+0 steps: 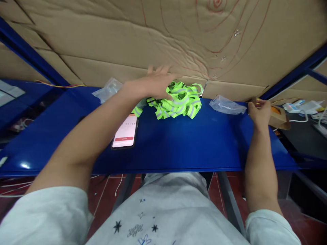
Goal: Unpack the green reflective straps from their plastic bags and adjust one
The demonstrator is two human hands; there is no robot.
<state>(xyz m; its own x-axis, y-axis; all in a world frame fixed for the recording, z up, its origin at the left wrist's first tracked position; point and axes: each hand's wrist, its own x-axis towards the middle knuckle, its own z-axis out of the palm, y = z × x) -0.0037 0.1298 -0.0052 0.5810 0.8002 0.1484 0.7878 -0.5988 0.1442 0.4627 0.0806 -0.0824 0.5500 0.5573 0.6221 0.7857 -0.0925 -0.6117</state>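
A tangled heap of neon yellow-green reflective straps (182, 102) lies at the back of the blue table (184, 146), against the cardboard wall. My left hand (159, 85) is over the left side of this heap, fingers spread and slightly blurred. Below my left forearm, a phone (125, 136) with a lit screen lies flat. Far to the right, my right hand (261, 112) has its fingers closed at the near end of a small brown cardboard box (279, 119), which shows something orange inside. What its fingertips press on is partly hidden.
Clear plastic bags lie on both sides of the straps, one plastic bag (108, 89) at left and another plastic bag (227, 104) at right. Behind stands a tall cardboard panel (114, 44) between blue posts. White devices and cables (296, 108) sit beyond the box.
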